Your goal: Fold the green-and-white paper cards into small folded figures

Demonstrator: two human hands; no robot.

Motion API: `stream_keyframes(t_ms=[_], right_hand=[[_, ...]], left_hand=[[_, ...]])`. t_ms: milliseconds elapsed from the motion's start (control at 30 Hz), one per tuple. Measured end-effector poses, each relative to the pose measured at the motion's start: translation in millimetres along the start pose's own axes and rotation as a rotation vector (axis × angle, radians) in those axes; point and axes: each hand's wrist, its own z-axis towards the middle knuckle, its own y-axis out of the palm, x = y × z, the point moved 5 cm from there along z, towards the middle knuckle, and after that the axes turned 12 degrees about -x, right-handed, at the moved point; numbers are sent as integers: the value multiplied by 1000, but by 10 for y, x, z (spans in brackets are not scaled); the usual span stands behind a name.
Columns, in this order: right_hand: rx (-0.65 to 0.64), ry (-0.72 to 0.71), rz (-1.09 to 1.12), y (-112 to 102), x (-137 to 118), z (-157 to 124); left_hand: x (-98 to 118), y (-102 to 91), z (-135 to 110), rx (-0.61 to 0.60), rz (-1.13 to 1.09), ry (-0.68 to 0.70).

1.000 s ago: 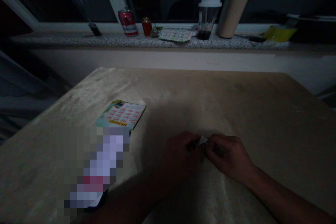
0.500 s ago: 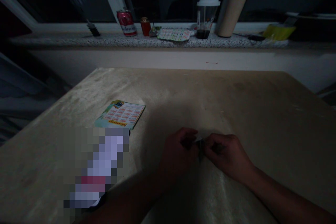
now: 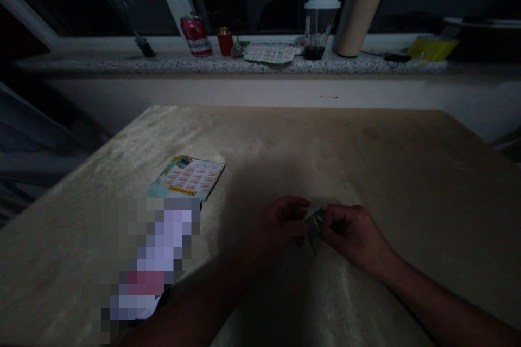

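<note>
A small folded piece of paper [image 3: 314, 229], greyish with green along its edges, is held just above or on the table between my two hands; the dim light hides its detail. My left hand [image 3: 280, 227] grips it from the left, thumb against the near side and fingers curled behind. From the right, my right hand [image 3: 353, 236] pinches its edge between thumb and forefinger, the other fingers curled in. The paper's lower end tapers to a point below the fingers.
Left on the table [image 3: 391, 162] lies a stack of printed cards [image 3: 189, 176], with a pixelated object [image 3: 163, 249] nearer me. Behind, the granite windowsill [image 3: 171, 65] bears a red can [image 3: 196, 37], a smaller red jar [image 3: 224, 42], a lidded cup [image 3: 316, 27] and a cardboard tube [image 3: 364, 8].
My hands have drawn slightly apart, the right one shifting a little rightward. More of the folded paper now shows between them.
</note>
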Motion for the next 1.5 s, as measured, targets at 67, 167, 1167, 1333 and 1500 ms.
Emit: stream_keyframes(t_ms=[67, 167, 1167, 1333, 1500], right_hand=[[3, 4, 38, -12, 6, 5], [2, 15, 70, -17, 21, 5], [222, -451, -381, -32, -389, -186], [135, -504, -497, -17, -454, -195], [72, -436, -598, 15, -411, -197]], left_hand=[[-14, 4, 23, -43, -135, -8], [-33, 9, 31, -85, -230, -48], [-18, 24, -48, 80, -192, -58], [-20, -15, -56, 95, -129, -42], [23, 5, -64, 85, -14, -21]])
